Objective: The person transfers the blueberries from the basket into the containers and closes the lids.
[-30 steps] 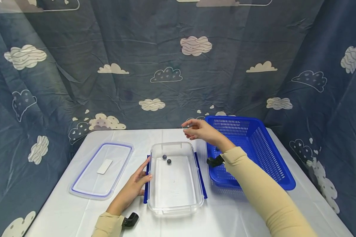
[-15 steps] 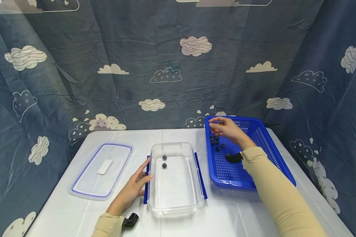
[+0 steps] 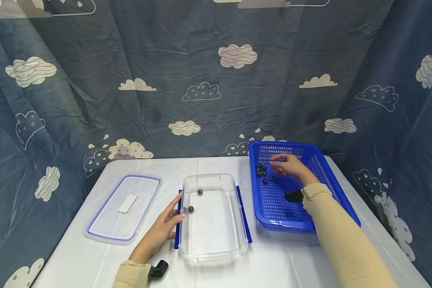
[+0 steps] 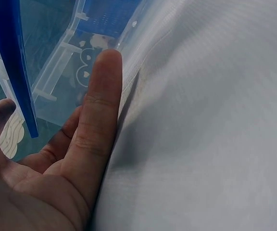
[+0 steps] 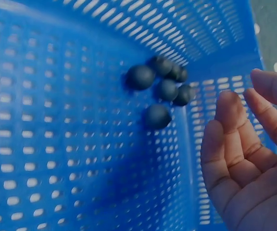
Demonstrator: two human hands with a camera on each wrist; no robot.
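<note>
My left hand rests along the left side of a clear plastic food container, by its blue clip. Its fingers are mostly straight in the left wrist view. Two blueberries lie inside the container, one at the far end and one near the left wall. Over the blue basket, my right hand hovers with loosely bent fingers and nothing between them. Several blueberries sit grouped in the basket's far left corner, to the left of the right-hand fingertips in the head view.
A clear lid with a blue-violet seal and a white label lies on the left of the white tablecloth. Dark cloud-patterned fabric hangs behind and at both sides.
My right hand has moved right, from above the container's far end to over the basket. One blueberry has rolled toward the container's left wall. The left hand has stayed put.
</note>
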